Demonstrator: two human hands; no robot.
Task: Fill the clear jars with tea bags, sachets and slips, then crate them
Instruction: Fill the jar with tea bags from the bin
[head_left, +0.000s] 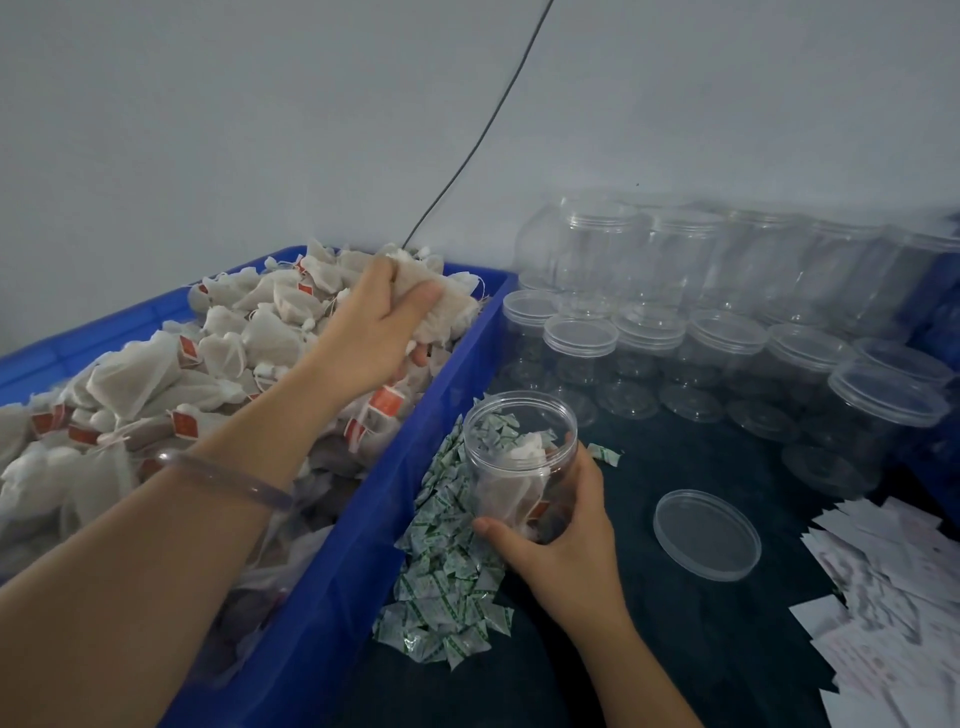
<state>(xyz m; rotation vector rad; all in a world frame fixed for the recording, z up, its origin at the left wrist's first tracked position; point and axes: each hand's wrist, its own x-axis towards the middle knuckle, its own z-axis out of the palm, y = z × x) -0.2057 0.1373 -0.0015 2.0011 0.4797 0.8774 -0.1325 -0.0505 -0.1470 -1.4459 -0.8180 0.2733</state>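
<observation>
My left hand (382, 325) is over the blue crate (332, 597) of white tea bags with red tags, and it grips a bunch of tea bags (447, 306) lifted above the pile. My right hand (566, 540) holds an open clear jar (519, 457) tilted toward the crate; a few tea bags lie inside it. A pile of green-and-white sachets (447, 561) lies between crate and jar. The jar's clear lid (706, 535) rests flat on the dark table to the right. White paper slips (893, 587) are heaped at the far right.
Many lidded clear jars (722, 338) stand in rows and stacks at the back right against the wall. A black cable (483, 135) runs down the wall behind the crate. A blue bin edge (935, 312) shows at the far right.
</observation>
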